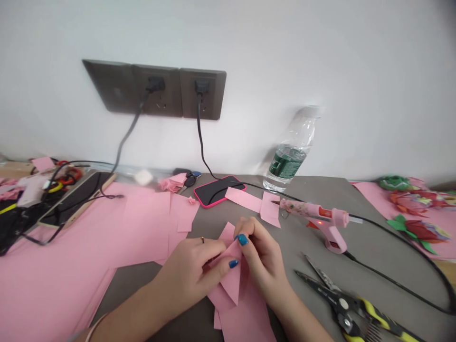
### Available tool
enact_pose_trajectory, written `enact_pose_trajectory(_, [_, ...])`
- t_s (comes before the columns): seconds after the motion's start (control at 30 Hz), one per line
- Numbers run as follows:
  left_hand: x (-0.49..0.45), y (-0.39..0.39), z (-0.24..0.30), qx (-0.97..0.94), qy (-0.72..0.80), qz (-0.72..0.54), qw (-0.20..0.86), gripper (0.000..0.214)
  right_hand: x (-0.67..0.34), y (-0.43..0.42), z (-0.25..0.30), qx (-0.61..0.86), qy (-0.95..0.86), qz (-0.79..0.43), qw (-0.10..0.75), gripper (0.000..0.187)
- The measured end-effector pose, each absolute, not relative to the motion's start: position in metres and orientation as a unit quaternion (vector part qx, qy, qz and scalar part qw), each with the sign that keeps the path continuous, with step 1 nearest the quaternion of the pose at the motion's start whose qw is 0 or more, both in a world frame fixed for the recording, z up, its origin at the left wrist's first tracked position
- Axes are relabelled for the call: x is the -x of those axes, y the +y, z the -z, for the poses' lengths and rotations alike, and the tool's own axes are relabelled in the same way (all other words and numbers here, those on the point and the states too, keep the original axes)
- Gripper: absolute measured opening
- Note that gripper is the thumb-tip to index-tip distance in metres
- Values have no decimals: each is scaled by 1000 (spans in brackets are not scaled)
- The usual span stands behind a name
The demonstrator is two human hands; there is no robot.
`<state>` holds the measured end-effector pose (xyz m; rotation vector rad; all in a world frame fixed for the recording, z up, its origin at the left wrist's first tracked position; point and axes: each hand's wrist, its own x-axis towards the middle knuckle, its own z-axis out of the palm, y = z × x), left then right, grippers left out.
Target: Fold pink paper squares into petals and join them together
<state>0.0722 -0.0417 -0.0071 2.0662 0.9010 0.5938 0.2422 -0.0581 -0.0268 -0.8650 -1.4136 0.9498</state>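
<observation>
Between my two hands is a folded piece of pink paper (232, 285), creased into pointed flaps. My left hand (195, 268) is closed on its left side, the thumb lying on the front fold. At the upper edge, my right hand (261, 261) pinches the paper between thumb and fingers. The fingertips behind the paper are partly hidden. Beneath the hands, a longer pink paper strip (249, 318) lies on the grey table (292, 304). To the right of my right hand are a pink glue gun (320, 218) with a red light lit and yellow-and-black pliers (342, 304) with open jaws.
Large pink sheets (138, 228) cover the left side. A pink-cased phone (219, 190) and a water bottle (292, 152) stand or lie toward the wall. Black cables run from the wall sockets (156, 90). Paper flowers (416, 232) lie far right; another phone (76, 199) lies left.
</observation>
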Motion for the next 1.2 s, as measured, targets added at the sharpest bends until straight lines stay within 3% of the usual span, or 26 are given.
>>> enact_pose_trajectory(0.7, [-72,-41,5,-811,363,-276,367,47,-243,-58,26,388,-593,-376,597,28])
enact_pose_trajectory(0.97, [-73,-41,3,-792,361,-282,404,44,-244,-58,27,371,-594,-381,604,26])
enact_pose_trajectory(1.2, [-74,-42,2,-750,384,-256,475,30,-241,-60,25,337,-616,-410,583,24])
